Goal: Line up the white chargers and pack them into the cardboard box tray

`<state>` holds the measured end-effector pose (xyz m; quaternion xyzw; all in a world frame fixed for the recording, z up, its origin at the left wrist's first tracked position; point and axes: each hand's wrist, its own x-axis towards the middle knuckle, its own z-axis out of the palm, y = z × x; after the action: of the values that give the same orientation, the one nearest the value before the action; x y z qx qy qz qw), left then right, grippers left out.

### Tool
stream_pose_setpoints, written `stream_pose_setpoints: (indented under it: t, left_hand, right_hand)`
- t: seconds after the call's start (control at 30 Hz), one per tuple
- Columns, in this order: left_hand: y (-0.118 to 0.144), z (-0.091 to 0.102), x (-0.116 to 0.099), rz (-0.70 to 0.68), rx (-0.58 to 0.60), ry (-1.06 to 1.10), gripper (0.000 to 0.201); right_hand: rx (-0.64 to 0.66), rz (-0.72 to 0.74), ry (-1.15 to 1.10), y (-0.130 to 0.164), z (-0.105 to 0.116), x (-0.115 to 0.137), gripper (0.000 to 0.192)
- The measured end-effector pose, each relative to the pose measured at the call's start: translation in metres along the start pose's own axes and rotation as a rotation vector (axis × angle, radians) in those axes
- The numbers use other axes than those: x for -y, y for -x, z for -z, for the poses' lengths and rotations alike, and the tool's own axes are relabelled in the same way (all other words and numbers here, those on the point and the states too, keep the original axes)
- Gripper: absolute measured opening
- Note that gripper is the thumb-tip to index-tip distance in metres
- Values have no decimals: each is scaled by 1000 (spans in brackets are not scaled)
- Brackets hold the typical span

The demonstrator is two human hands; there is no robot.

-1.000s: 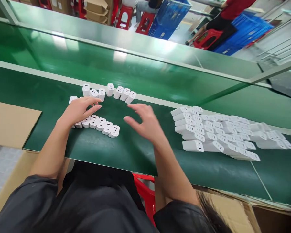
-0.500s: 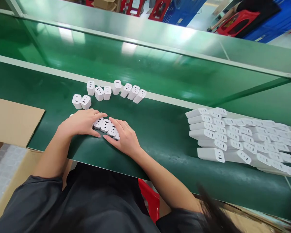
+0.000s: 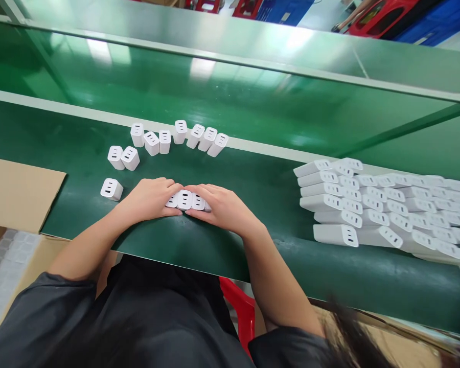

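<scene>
Between my two hands stands a short row of white USB chargers (image 3: 184, 200), pressed side by side with their port faces up. My left hand (image 3: 153, 198) wraps the row's left end, thumb in front and fingers behind. Around the right end curls my right hand (image 3: 224, 205) in the same way, covering part of the last chargers. A single charger (image 3: 111, 189) stands by my left wrist. Farther back are a pair of chargers (image 3: 123, 158) and a loose line of several more chargers (image 3: 164, 141) along the rail.
A large block of white chargers (image 3: 371, 204) stands in rows at the right of the green work surface (image 3: 268, 204). Cardboard (image 3: 19, 194) lies at the left edge. A pale rail (image 3: 260, 146) and green panel run behind. Red stools and blue crates appear beyond.
Both hands have moved right with the row of chargers held between them. The single charger near my left wrist, mostly hidden before, is now in full view. My view has shifted slightly.
</scene>
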<state>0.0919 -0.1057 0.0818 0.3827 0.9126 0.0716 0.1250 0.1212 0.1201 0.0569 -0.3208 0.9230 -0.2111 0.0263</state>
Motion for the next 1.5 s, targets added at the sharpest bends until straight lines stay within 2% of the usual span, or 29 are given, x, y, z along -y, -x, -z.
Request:
stream_pose_setpoints:
  t: [0.07,0.17,0.27,0.33,0.43,0.53,0.6,0.73,0.9,1.03,1.17,1.33,1.43,1.5]
  left_hand:
    - [2,3,-2,-23,-37,16,58]
    - [19,17,7,-61,-137,67,74]
    - [50,33,24,5,-263,129,73]
    - [74,35,37,67,-323,155,69]
    - [101,22,52,174,-363,168,73]
    - [111,-2,56,260,-364,257,92]
    - [109,-17,51,270,-355,379,100]
    - [92,-37,28,273,-376,574,99]
    - [72,-49,-1,255,-409,708,98]
    - [72,-54,-4,182,-323,847,98]
    - [76,-39,12,111,-202,861,102]
    - [57,7,47,-76,-49,734,106]
    - [31,20,63,-179,50,805,83]
    - [17,15,66,-147,-9,877,60]
  right_hand:
    - [12,-4,6,2,3,0,44]
    - [29,6,19,2,4,1,53]
    - [42,21,16,2,5,2,58]
    - [45,23,13,2,6,2,55]
    - [44,17,22,3,5,2,51]
    - [39,18,28,3,3,1,52]
    - [35,17,30,2,2,0,52]
    - [73,-9,15,2,4,-2,53]
    - [144,-47,-34,4,9,-9,55]
    - [194,-74,-63,7,15,-19,53]
    - [216,-99,-78,10,20,-24,53]
    - [203,-108,-62,11,22,-22,58]
    - [198,-119,-52,11,22,-21,57]
    - [204,-118,-49,11,23,-20,56]
